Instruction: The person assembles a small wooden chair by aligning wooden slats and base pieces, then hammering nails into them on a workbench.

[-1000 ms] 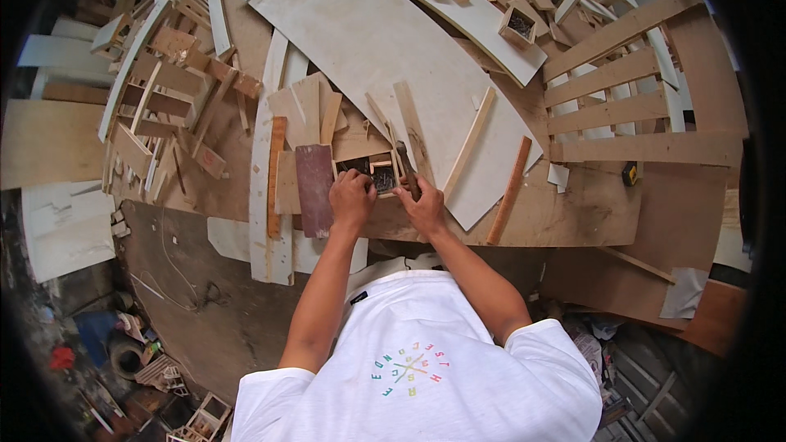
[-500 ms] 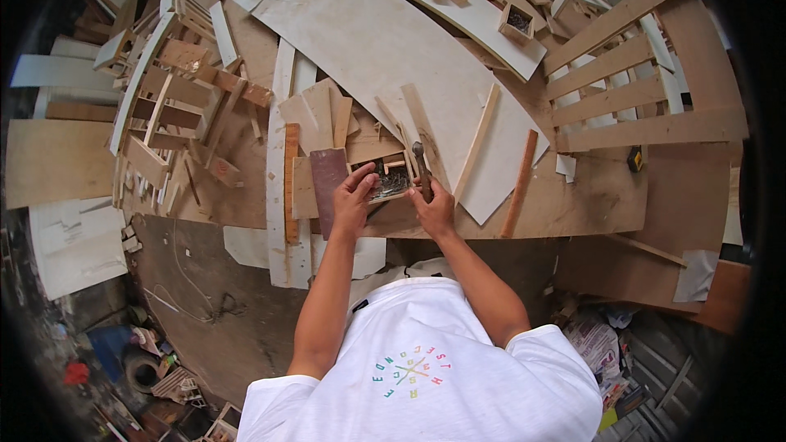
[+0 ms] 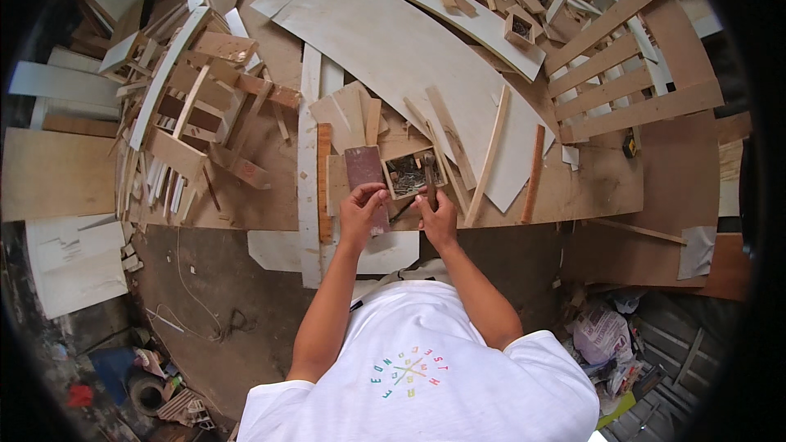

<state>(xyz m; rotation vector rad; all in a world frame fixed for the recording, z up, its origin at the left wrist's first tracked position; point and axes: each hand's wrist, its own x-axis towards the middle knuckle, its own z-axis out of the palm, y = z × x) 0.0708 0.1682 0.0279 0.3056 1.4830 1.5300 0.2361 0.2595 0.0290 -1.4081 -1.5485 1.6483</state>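
A person in a white T-shirt (image 3: 409, 336) stands at a cluttered workbench (image 3: 606, 192), both hands gathered about a small, open wooden box (image 3: 406, 175) of dark nails near the bench's front edge. With that box as the centre of the dial, the right hand (image 3: 440, 219) is at five o'clock, clamped on a hammer (image 3: 431, 184) whose head rises over the right end of the box. The left hand (image 3: 362, 211) is at eight o'clock, just beside the near corner of the box and over a maroon board (image 3: 364, 167), its curled fingers and thumb drawn close; whether something small is pinched between them cannot be told.

The maroon board extends at nine o'clock, with an orange-brown strip (image 3: 324, 184) standing beyond it. A broad white panel (image 3: 393, 49) stretches across the bench at twelve o'clock. Toward one o'clock, well apart, sits a second small box (image 3: 519, 27), also with dark contents. A slatted wooden frame (image 3: 606, 92) lies at two o'clock; at three, a reddish-brown strip (image 3: 534, 176) is nearer, a yellow-and-black tape measure (image 3: 629, 146) farther out. Between nine and ten, wooden frames (image 3: 187, 105) are piled together.
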